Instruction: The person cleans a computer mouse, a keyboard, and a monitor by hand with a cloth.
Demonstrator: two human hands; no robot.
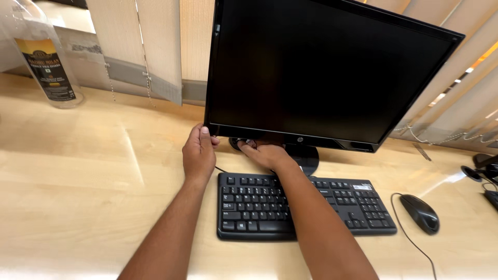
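Pale wooden desk [78,171]. Black keyboard [259,207] near centre, black wired mouse [420,212] to its right. Clear plastic bottle [44,57] with yellow and black label at far left. Beige vertical blinds [155,46] along far edge. Dark cables and plugs [485,173] at far right edge.

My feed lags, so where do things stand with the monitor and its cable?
Done: the black flat monitor stands on its round base, screen dark. In hand: the left hand steadies its lower corner, while the right hand fingers a thin black cable beneath it. Left: no plug seating is visible; the black keyboard lies untouched.
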